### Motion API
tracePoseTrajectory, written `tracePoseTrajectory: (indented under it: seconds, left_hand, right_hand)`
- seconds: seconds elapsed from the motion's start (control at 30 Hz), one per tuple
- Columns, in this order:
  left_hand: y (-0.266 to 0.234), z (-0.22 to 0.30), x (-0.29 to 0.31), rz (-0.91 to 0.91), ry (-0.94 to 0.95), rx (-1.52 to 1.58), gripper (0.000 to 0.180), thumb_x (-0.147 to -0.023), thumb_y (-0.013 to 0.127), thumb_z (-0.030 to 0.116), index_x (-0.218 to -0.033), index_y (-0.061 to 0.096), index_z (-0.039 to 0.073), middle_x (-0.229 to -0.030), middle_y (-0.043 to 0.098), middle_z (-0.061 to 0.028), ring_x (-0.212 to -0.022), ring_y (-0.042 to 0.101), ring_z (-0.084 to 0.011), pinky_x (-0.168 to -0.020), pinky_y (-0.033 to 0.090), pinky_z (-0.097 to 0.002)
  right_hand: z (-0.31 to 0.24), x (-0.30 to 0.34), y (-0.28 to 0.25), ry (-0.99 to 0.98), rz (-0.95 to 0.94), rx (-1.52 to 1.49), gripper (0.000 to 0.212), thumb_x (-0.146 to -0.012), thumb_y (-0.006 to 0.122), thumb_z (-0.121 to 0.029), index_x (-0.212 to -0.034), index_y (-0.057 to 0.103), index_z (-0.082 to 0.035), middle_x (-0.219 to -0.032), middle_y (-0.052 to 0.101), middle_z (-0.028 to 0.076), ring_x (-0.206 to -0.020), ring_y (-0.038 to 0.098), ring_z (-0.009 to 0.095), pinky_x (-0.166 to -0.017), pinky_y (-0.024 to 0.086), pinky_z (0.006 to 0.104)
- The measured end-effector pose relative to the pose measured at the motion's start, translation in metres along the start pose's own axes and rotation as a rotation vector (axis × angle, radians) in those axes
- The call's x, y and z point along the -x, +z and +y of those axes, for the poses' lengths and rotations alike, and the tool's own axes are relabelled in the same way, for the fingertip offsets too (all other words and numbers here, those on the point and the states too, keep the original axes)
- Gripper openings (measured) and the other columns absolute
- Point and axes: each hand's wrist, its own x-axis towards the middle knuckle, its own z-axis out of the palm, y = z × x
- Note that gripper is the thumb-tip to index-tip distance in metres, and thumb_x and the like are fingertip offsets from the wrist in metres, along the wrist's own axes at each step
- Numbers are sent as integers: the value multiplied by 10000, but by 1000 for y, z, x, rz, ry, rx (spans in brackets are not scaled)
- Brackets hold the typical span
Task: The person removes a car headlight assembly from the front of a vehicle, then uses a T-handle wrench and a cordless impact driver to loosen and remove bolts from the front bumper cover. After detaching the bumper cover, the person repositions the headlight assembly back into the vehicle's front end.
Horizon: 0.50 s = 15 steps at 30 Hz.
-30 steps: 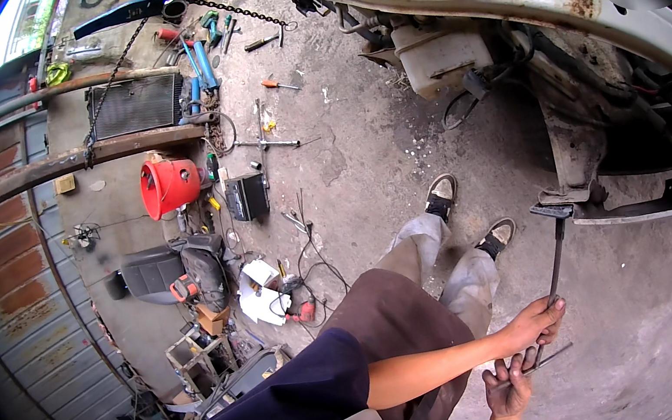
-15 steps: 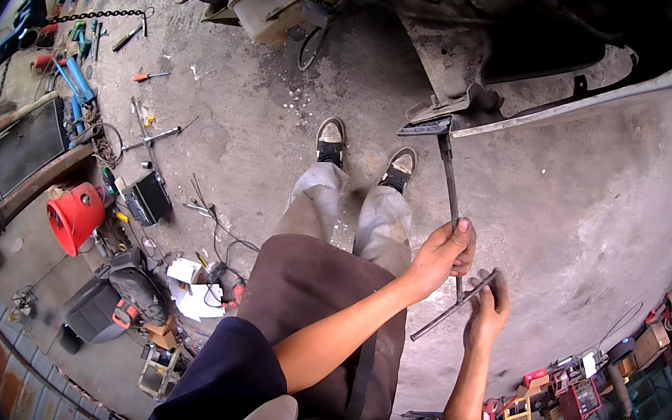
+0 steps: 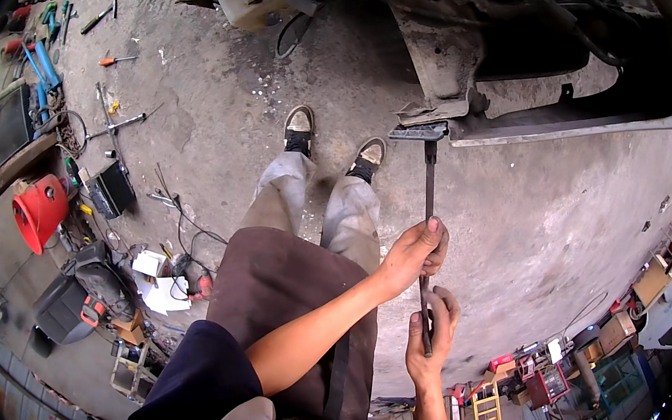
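Dark-metal rod [image 3: 430,186] slants from flat grey piece [image 3: 419,133], nr car-body corner, down to hands. L hand [image 3: 419,255] closed round mid-rod; R hand [image 3: 442,336] half-curled at lower end, can't tell if gripping. Risk: rod poss. slips off piece if seat's loose or pull goes sideways; shoes [image 3: 369,154] close by. Sill [image 3: 595,127] edge hems far end; floor [image 3: 530,214] R of rod gives swing room, apron [image 3: 293,274] crowds L.

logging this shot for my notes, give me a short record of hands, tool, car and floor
left hand: closed around a metal rod
right hand: at the rod's lower end, grip firmness unclear
car: upper right
tool: the metal rod, upper end at a flat dark piece
floor: red bucket, black box, orange-handled screwdriver, toward the left
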Motion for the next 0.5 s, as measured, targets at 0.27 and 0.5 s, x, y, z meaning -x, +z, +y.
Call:
tracePoseTrajectory:
  seconds: [0.27,0.5]
  left_hand:
    - [0,2,2,-37,-29,24,508,-1004,367,585,-797,363,121,-652,310,36,-555,295,-77,-496,280,-234]
    - [-39,44,2,140,20,-207,553,-1015,417,525,-1167,582,19,-989,666,-81,-905,648,-155,-707,497,-273]
  right_hand:
    - [19,7,-7,889,-151,-1429,550,-1025,433,-436,-1321,489,25,-987,658,133,-884,630,250,-766,499,352]
    - [14,-12,16,810,-210,-1693,412,-1065,371,-315,-1191,581,17,-620,487,-20,-540,422,97,-536,337,249]
